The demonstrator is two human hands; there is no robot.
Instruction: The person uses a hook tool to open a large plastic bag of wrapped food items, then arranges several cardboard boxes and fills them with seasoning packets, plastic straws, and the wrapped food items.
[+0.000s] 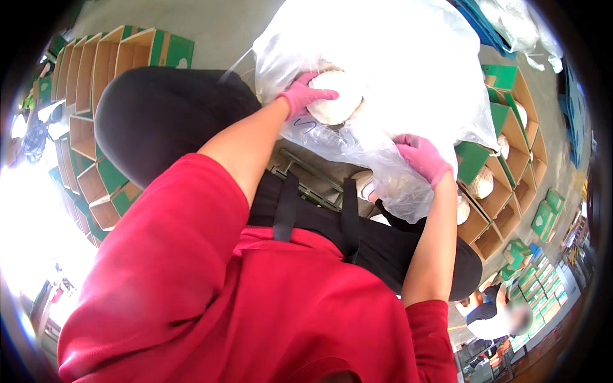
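A large clear plastic bag (377,150) lies in front of my knees, its upper part washed out by glare. My left hand (305,96), in a pink glove, is curled around the left side of a round, whitish thing (334,99) with brownish edges, like a trimmed coconut. This round thing is at the bag's near left part; whether it is inside the plastic or on it, I cannot tell. My right hand (421,156), also pink-gloved, is closed on the bag's near right edge. Loose plastic hangs below its fingers.
Open green-and-brown cardboard boxes (137,54) stand in rows at the left. More boxes (495,191) at the right hold whitish round things (481,183). Blue sheets (571,121) lie at the far right. Another person (495,319) is at the lower right.
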